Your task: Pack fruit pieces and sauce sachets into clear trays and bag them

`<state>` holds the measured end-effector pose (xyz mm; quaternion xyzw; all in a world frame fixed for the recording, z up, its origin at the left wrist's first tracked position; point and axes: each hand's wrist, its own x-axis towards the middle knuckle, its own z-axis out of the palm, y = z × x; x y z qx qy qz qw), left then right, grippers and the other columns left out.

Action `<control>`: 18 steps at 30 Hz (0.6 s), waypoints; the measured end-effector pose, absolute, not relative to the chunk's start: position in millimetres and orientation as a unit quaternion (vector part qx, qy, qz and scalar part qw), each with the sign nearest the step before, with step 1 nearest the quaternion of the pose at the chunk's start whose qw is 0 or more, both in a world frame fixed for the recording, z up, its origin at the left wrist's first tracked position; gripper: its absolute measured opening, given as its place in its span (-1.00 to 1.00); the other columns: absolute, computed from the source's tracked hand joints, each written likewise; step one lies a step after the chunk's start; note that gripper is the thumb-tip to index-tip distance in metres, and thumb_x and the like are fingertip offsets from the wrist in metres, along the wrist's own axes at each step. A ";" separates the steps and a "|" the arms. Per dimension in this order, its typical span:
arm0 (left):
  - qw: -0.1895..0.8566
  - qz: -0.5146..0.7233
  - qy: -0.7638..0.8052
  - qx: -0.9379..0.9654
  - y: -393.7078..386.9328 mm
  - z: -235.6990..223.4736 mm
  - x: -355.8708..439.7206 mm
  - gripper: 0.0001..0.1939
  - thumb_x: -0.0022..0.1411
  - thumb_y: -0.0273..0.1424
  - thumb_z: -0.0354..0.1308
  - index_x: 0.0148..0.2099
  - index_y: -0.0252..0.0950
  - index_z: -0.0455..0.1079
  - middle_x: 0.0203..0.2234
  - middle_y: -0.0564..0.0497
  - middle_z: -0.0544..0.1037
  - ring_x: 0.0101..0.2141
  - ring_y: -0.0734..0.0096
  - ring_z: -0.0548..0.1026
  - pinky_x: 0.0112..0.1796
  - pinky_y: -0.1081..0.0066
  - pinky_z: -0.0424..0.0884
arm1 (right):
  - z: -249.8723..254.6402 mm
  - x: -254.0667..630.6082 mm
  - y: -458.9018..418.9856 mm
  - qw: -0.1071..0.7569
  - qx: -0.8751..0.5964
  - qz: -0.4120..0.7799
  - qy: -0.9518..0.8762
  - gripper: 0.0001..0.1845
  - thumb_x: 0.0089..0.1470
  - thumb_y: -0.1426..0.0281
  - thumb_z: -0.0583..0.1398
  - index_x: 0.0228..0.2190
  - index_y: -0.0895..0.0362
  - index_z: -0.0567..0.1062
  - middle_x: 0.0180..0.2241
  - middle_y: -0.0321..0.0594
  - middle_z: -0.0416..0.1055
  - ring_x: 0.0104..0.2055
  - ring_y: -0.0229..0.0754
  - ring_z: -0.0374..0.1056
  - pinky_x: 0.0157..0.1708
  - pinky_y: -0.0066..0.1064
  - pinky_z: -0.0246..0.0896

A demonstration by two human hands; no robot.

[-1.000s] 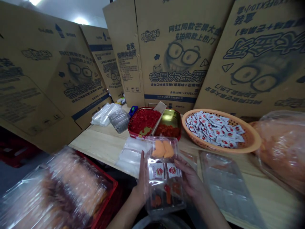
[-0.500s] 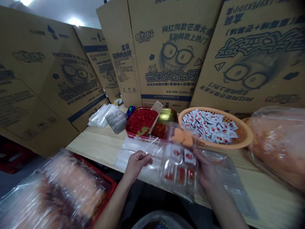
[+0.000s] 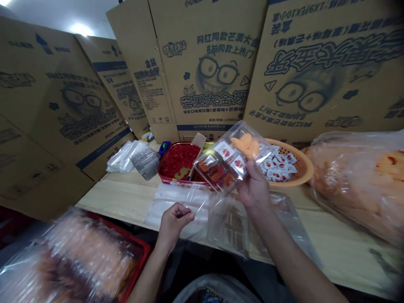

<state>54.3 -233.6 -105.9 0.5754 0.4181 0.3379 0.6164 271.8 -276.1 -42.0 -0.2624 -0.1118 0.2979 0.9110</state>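
My right hand [image 3: 255, 187] holds up a clear plastic tray [image 3: 232, 158] filled with orange pieces, small red-and-white sachets and red candies, tilted above the red tin [image 3: 176, 162]. My left hand [image 3: 174, 219] is closed in a pinch on the corner of a clear plastic bag [image 3: 176, 202] lying on the wooden table [image 3: 132, 195]. An empty clear tray [image 3: 229, 225] rests on the table between my two hands.
An orange basket [image 3: 299, 168] of sachets stands behind the held tray. A big bag of orange sweets [image 3: 362, 181] lies at right. Stacked clear trays [image 3: 135, 155] sit at left. A red crate [image 3: 78, 256] of packed bags is lower left. Cardboard boxes [image 3: 208, 63] wall the back.
My right hand has lifted the filled tray up and to the right, away from my left hand. My left hand let go of it and now pinches the plastic bag.
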 end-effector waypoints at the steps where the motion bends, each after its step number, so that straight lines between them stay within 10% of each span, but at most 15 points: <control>1: 0.621 0.335 0.418 0.572 -234.4 -104.0 53.9 -0.72 -0.19 -0.35 0.36 -0.49 -0.34 0.32 -0.59 0.11 0.46 -0.51 0.55 0.40 -0.42 0.53 0.29 | -44.4 270.4 -274.9 0.911 -0.269 0.294 -0.110 -0.87 -0.10 0.42 0.24 -0.40 0.11 0.44 -0.33 -0.37 0.47 -0.31 -0.32 0.38 -0.24 -0.41 0.33; 18: 0.657 0.361 0.423 0.509 -237.0 -94.2 53.4 -0.72 -0.04 -0.23 0.26 -0.43 -0.37 0.37 -0.54 -0.01 0.56 -0.52 0.54 0.47 -0.44 0.54 0.32 | -65.9 276.8 -282.4 0.854 -0.321 0.372 -0.172 -0.75 -0.26 0.40 0.35 -0.46 0.10 0.41 -0.40 -0.39 0.49 -0.41 -0.31 0.39 -0.42 -0.49 0.35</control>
